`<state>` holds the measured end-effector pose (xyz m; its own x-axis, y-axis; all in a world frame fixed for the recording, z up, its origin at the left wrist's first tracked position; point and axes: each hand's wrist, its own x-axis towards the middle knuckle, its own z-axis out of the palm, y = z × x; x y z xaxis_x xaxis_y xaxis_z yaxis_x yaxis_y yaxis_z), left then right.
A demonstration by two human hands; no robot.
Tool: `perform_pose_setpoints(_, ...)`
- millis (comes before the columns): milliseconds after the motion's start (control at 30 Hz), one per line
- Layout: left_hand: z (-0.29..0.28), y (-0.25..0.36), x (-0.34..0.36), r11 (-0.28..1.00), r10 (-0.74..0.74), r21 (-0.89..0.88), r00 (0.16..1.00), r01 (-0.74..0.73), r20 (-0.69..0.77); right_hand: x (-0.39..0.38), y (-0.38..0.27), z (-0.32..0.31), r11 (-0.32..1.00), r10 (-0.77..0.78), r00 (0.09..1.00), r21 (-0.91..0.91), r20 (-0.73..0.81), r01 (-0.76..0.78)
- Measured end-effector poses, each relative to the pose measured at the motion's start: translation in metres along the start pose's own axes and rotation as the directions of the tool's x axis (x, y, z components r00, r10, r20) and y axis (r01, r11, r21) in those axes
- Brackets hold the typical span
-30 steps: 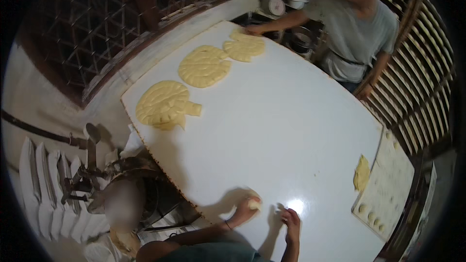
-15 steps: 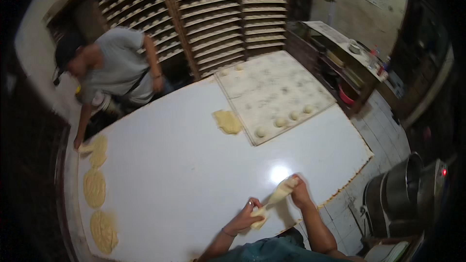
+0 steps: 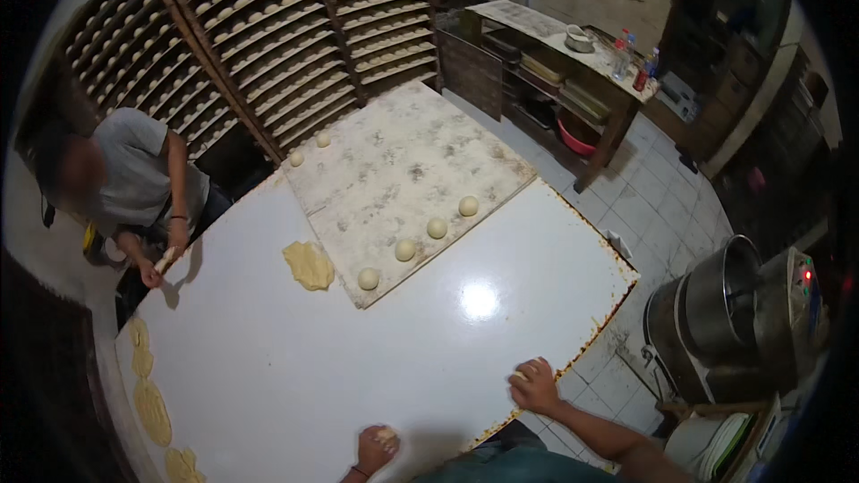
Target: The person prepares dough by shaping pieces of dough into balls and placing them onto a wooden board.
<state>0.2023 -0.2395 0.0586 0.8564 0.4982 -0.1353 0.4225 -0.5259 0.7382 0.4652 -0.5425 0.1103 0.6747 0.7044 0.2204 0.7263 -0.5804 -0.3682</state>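
Low at the table's near edge, my left hand (image 3: 374, 453) is closed around a piece of dough (image 3: 386, 435), of which only a pale bit shows. Further right, by the worn table edge, the fingers of my right hand (image 3: 534, 389) curl over another piece of dough (image 3: 518, 377), mostly hidden under them. The two hands are well apart, both at the white tabletop (image 3: 268, 394). Ahead lies a flat yellowish dough slab (image 3: 309, 266), beside a floured board (image 3: 412, 161). Along the board's near edge sit several round dough balls (image 3: 405, 250).
At the left, a co-worker (image 3: 134, 170) in grey holds a small dough strip (image 3: 165, 259). More flattened dough (image 3: 152, 411) lies along the left edge. Racks of dough balls (image 3: 277, 27) stand behind. On the right are a metal mixer bowl (image 3: 723, 295) and a side table (image 3: 528, 20).
The long dough strip stretched between my hands is now in two separate pieces, one per hand. My hands have moved apart. The view has turned right, and the co-worker has lifted a dough strip.
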Motion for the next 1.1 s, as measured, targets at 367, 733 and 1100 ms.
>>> perform_pose_setpoints(367, -0.008, 0.025, 0.058, 0.912, 0.117, 0.408, 0.981, -0.044, -0.155, -0.003, 0.058, 0.022, 0.978, 0.067, 0.998, 0.198, 0.018, -0.069)
perform_pose_setpoints(733, -0.017, 0.012, 0.089, 0.894, 0.229, 0.448, 0.883, -0.024, -0.410, 0.027, 0.082, 0.006, 0.980, 0.179, 0.981, 0.106, -0.080, -0.170)
perform_pose_setpoints(1100, -0.024, 0.015, 0.111, 0.961, 0.099, 0.271, 0.866, 0.044, -0.491, 0.052, 0.086, -0.001, 0.946, 0.325, 0.880, 0.115, -0.347, -0.304)
